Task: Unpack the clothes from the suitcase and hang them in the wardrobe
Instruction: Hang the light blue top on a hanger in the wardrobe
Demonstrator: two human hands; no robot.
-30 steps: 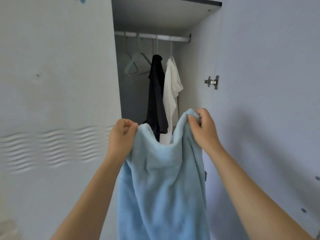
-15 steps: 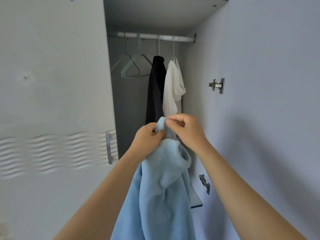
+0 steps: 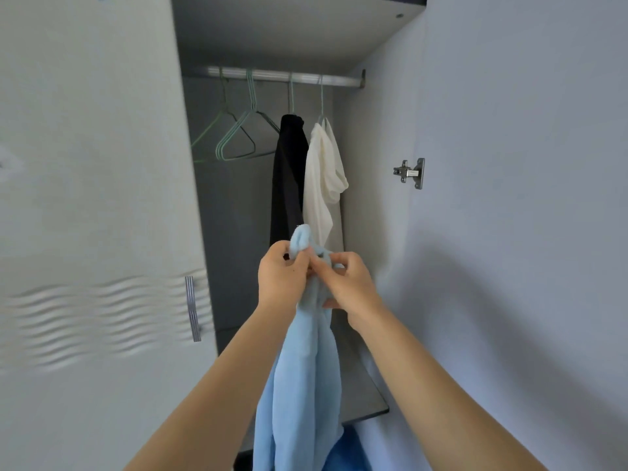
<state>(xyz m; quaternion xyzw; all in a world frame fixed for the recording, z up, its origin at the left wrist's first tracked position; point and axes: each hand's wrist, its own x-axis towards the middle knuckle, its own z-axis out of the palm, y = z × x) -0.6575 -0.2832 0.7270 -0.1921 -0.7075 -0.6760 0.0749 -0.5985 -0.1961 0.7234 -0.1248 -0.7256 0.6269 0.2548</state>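
At the right end of the rail (image 3: 272,76) a black garment (image 3: 287,178) and a white garment (image 3: 321,178) hang, while the left hand (image 3: 282,277) and the right hand (image 3: 350,283) pinch the top of the light blue garment (image 3: 302,385) before the wardrobe (image 3: 272,28), not yet hung.

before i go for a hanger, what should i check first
1. Hold on the blue garment: the left hand and right hand both grip its bunched top. Ok.
2. Spare hanger: two empty hangers hang on the rail, left of the black garment. Ok.
3. A free hand to take a hanger: both hold the garment. Not ok.
4. Neck opening found: the top is bunched up. Cannot tell.
5. Way in: the door stands open and the hangers are in plain view. Ok.
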